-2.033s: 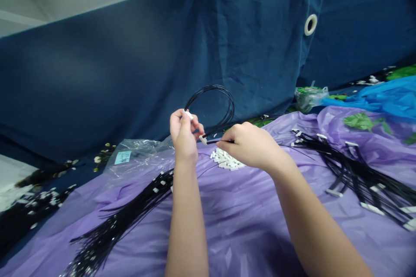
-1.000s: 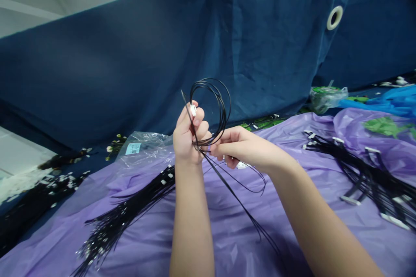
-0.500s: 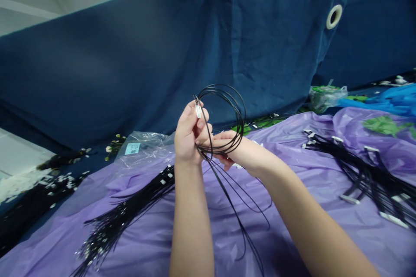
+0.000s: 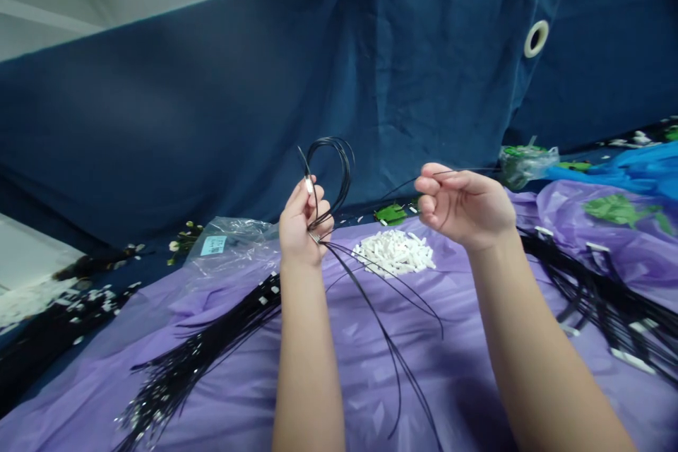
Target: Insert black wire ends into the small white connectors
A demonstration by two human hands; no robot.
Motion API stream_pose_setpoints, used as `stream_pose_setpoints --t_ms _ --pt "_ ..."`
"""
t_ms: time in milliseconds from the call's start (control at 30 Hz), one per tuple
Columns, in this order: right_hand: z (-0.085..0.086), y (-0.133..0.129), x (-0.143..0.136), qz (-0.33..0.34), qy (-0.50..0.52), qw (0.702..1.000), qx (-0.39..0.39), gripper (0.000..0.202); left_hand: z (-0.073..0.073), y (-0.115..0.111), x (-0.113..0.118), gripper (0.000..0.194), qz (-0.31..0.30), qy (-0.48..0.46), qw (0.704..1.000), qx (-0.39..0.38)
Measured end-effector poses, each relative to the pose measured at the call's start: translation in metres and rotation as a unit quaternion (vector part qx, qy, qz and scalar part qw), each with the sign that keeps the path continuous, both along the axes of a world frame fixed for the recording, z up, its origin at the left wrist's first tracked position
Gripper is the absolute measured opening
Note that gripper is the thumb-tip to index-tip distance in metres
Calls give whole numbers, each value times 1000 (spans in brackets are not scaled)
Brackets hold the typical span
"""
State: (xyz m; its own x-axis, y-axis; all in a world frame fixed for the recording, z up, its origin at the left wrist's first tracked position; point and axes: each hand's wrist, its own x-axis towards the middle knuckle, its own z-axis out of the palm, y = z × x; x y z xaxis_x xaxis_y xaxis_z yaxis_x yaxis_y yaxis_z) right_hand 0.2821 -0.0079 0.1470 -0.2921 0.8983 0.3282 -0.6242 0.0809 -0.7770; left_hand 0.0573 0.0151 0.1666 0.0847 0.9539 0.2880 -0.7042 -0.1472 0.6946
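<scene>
My left hand (image 4: 299,229) is closed around several thin black wires (image 4: 347,180), which curve in a loop above the fingers. A small white connector (image 4: 309,186) shows at the thumb tip. Below the hand, loose wire ends (image 4: 371,307) hang down over the purple sheet. My right hand (image 4: 474,208) is raised to the right, apart from the left, with its fingers pinching one thin black wire (image 4: 398,190). Behind and between the hands lies a pile of small white pieces (image 4: 395,252).
Black wires with bright tips (image 4: 195,353) lie at left on the purple sheet (image 4: 450,381). Black cables with white connectors (image 4: 609,289) lie at right. A clear bag (image 4: 246,233) sits back left, and a blue cloth (image 4: 339,85) hangs behind.
My right hand has moved away to the right from the looped wires, drawing out a single wire. The white pile has come into view. My left hand keeps hold of its bundle.
</scene>
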Motion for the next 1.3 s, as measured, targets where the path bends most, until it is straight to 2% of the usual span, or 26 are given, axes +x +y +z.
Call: stream_pose_setpoints --t_ms 133,200,300,400,500,567,667,733,800,933,1000,1067,1133,1233,1300 --pt "-3 8 -2 -97 82 992 -1 11 0 3 7 11 -4 -6 1000 -28" --pt "-2 12 -10 -152 142 978 29 12 0 3 12 11 -9 1 999 -36" --pt "0 13 -18 -190 188 960 85 13 -2 2 20 5 -13 22 999 -32" --pt "3 9 -21 -223 141 952 158 12 -4 1 27 8 -11 44 999 -10" --pt "7 0 -14 -234 96 946 204 24 -6 0 32 13 1 60 998 1" --pt "10 -9 -2 -237 77 946 205 24 -5 -2 35 14 18 68 998 -1" --pt "12 -25 24 -282 8 932 229 23 -4 -4 39 13 69 77 994 -19" --pt "11 -34 38 -281 -24 925 256 22 -3 -6 43 13 107 79 991 -28" --pt "12 -39 43 -264 -11 926 270 21 -4 -9 48 14 126 86 988 -19" --pt "20 -44 25 -239 47 937 250 24 -5 -14 57 18 90 130 987 36" --pt "26 -47 10 -241 31 941 234 21 -5 -16 59 19 57 149 985 59" --pt "30 -51 -3 -261 -26 938 226 8 -5 -18 59 19 25 160 984 75" --pt "32 -54 -14 -308 -121 915 230 3 -4 -21 58 18 -10 163 983 85" --pt "32 -54 -23 -403 -245 844 255 8 -1 -26 55 16 -55 157 982 87" --pt "31 -53 -25 -450 -277 804 272 11 1 -29 53 16 -72 149 983 81"
